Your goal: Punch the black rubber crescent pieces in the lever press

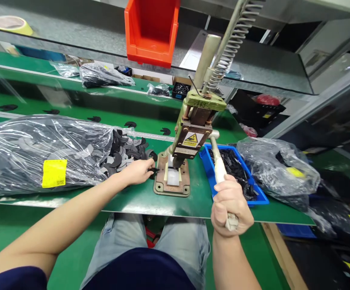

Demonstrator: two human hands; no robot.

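Observation:
My right hand (230, 205) is wrapped round the tape-covered lever handle (219, 163) of a green hand press (206, 100). At the left edge of the press base (159, 187), my left hand (137, 172) pinches a small black part (154, 170); its full shape is hidden by my fingers. Under the ram (179, 161) sits a whitish block fixture (172, 177) on the base plate. Just beyond my left hand, black and grey curved parts (123, 155) spill from the mouth of a large clear plastic bag (42, 149).
Right of the press stands a blue tray (261, 197) of black pieces, with another plastic bag (280, 169) beside it. Several black curved parts (130, 124) lie spaced out on the green surface behind. Overhead, a shelf (96, 44) carries a red bin (152, 56) and a tape roll (11, 25).

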